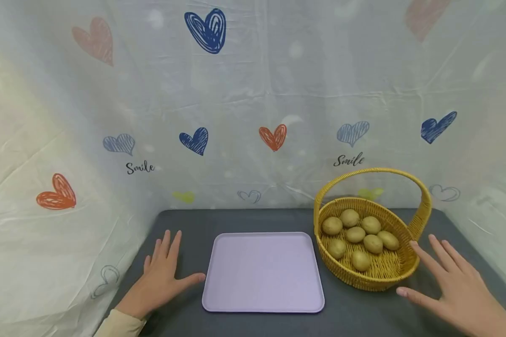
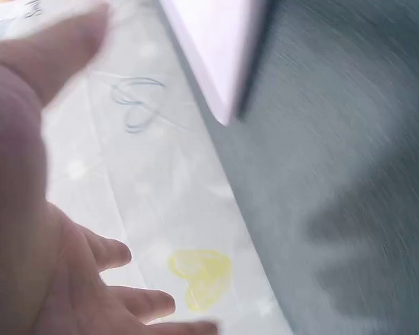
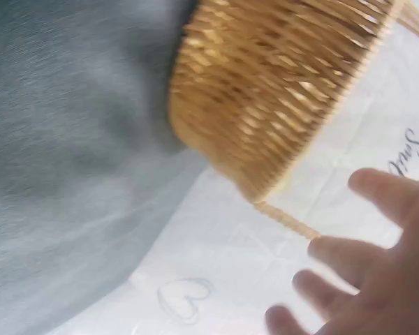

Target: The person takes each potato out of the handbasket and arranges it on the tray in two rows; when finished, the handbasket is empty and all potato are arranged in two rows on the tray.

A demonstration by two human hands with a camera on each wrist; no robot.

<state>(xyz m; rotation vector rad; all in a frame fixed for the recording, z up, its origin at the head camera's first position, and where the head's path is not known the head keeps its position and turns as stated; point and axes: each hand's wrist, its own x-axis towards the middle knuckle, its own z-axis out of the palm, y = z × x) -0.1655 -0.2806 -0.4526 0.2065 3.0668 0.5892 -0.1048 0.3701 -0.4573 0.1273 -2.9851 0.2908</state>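
Observation:
A yellow wicker basket point(image 1: 368, 283) with a tall arched handle stands at the right of the table, holding several round brownish potatoes point(image 1: 373, 244). My right hand point(image 1: 457, 285) is spread just right of the basket, fingers straight, holding nothing. In the right wrist view the basket's woven side point(image 3: 265, 84) lies beyond the fingers. A pale purple rectangular tray point(image 1: 263, 274) lies bare in the middle. To its left, my left hand point(image 1: 160, 276) is spread with nothing in it, the thumb pointing at the tray's left edge. The left wrist view catches one tray corner point(image 2: 220, 70).
The dark grey table point(image 1: 261, 325) ends at the back against a white curtain point(image 1: 236, 93) printed with hearts and "Smile". That cloth also hangs along the left and right sides. The basket handle point(image 1: 375, 170) rises well above the potatoes.

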